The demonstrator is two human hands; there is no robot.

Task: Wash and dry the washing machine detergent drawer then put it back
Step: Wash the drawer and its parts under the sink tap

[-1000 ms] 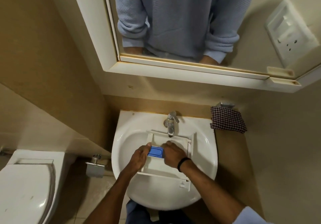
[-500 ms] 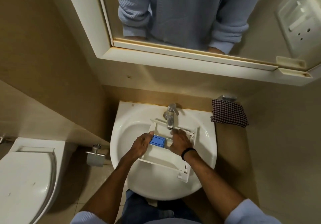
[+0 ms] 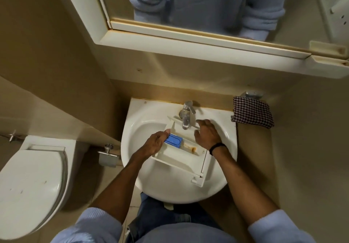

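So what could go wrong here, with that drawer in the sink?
The detergent drawer lies askew across the sink; gripped at one side by the left hand, it might slip and knock the basin. The brown residue near the right hand could be missed. The tap sits close above, so water may splash out.

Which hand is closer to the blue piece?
Left. The left hand grips the detergent drawer right at the blue piece; the right hand is farther right, beside the faucet.
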